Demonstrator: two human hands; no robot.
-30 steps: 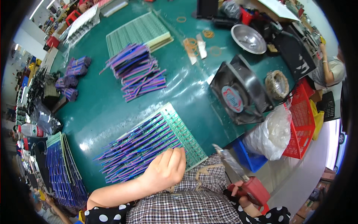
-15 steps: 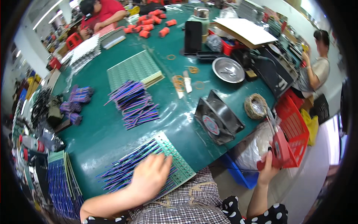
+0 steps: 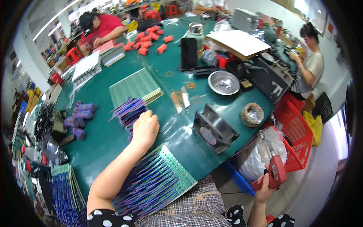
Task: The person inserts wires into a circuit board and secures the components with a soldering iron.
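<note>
My left hand (image 3: 145, 128) is at the near right side of a pile of purple-blue wires (image 3: 127, 110), its fingers curled; what they hold is hidden. In my right hand (image 3: 263, 189), at the lower right, is a red soldering gun (image 3: 277, 172), its metal barrel pointing away from me. Against my lap at the table's edge lies a green circuit board panel (image 3: 177, 166). Rows of purple-blue wires (image 3: 145, 181) stick out from it toward the left, and my left forearm crosses over part of them.
Beyond the wire pile lies a stack of green panels (image 3: 132, 87). A black fan (image 3: 215, 130), a metal bowl (image 3: 224, 82) and a roll of tape (image 3: 252, 114) stand to the right. Wired panels (image 3: 68, 189) hang at the lower left. Two people (image 3: 102, 30) (image 3: 312, 62) work farther off.
My left hand has moved away from the panel on my lap, up to the wire pile. My right hand has lowered slightly with the soldering gun. The whole view has shifted a little.
</note>
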